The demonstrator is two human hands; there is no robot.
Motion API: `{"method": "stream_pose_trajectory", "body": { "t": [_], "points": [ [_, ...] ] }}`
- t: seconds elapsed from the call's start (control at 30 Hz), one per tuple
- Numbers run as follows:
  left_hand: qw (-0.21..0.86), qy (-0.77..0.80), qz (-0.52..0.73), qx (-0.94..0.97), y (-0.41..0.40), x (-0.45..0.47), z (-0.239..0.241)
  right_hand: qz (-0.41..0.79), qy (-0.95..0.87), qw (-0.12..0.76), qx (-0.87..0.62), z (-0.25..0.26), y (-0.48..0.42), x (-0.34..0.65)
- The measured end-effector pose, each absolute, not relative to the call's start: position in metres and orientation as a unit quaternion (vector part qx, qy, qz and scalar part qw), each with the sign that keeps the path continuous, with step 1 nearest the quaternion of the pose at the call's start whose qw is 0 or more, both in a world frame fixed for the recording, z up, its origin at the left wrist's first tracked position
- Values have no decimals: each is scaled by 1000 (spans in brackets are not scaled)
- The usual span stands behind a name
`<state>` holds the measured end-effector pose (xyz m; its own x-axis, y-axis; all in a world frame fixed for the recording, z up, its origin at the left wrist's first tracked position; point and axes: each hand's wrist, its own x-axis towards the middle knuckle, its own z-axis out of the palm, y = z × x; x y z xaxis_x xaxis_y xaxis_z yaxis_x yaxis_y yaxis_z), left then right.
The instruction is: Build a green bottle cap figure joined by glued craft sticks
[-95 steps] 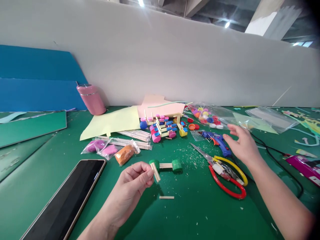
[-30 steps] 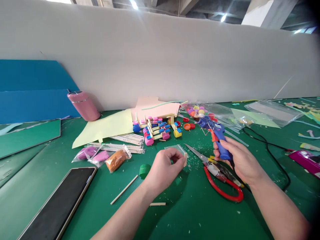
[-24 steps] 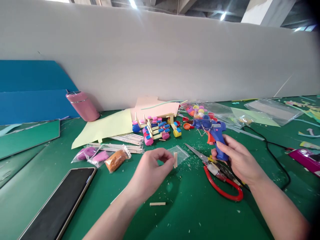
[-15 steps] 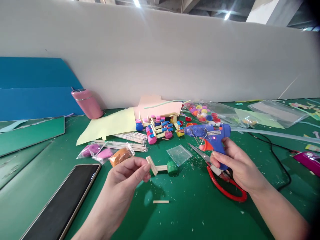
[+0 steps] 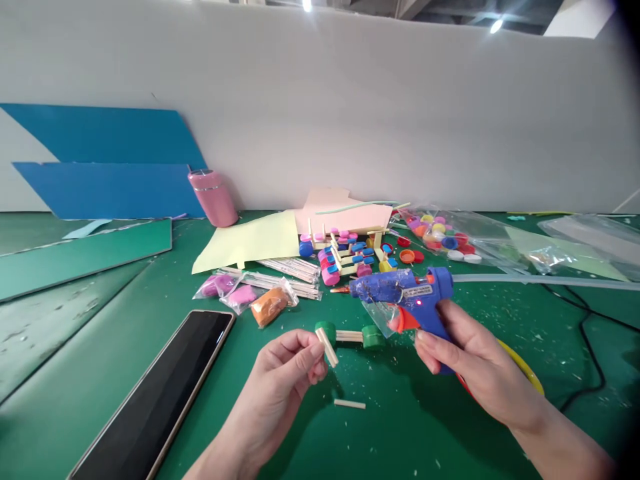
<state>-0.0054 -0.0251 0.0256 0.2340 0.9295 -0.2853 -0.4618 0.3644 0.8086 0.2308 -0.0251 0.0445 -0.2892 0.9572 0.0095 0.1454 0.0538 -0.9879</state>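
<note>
Between thumb and fingertips, my left hand [image 5: 287, 377] pinches short wooden sticks [image 5: 327, 347] laid side by side. My right hand [image 5: 467, 360] is wrapped round the handle of a blue glue gun [image 5: 400, 288], whose nozzle points left and whose small red light is lit. Behind the held sticks, a piece made of wooden sticks [image 5: 349, 336] with a green bottle cap [image 5: 373, 337] at each end lies on the table. A single short stick [image 5: 350, 404] rests in front. Scissors [image 5: 521, 367] lie mostly hidden under my right hand.
A phone [image 5: 155, 393] lies at the left. Bagged clay [image 5: 270, 305], wrapped sticks [image 5: 285, 283] and several cap-and-stick pieces [image 5: 345, 257] are farther back. A bag of colourful caps [image 5: 445, 233] and a pink tumbler [image 5: 214, 199] stand near the white partition [image 5: 320, 100]. A black cord [image 5: 590, 347] runs at the right.
The view has swung left, so things appear farther right. The glue gun has come left relative to the table, now in front of the clear bag, and its nozzle is closer to the held sticks.
</note>
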Motion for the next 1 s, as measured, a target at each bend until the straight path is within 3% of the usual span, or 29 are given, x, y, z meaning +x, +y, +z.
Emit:
{"method": "stream_pose_trajectory", "body": {
  "t": [0.6,1.0],
  "points": [
    [744,397,463,274,-26,-6,25,505,-633,251,-531,22,-40,251],
    [736,410,447,298,-27,-6,25,477,-649,259,-532,31,-40,247]
  ]
}}
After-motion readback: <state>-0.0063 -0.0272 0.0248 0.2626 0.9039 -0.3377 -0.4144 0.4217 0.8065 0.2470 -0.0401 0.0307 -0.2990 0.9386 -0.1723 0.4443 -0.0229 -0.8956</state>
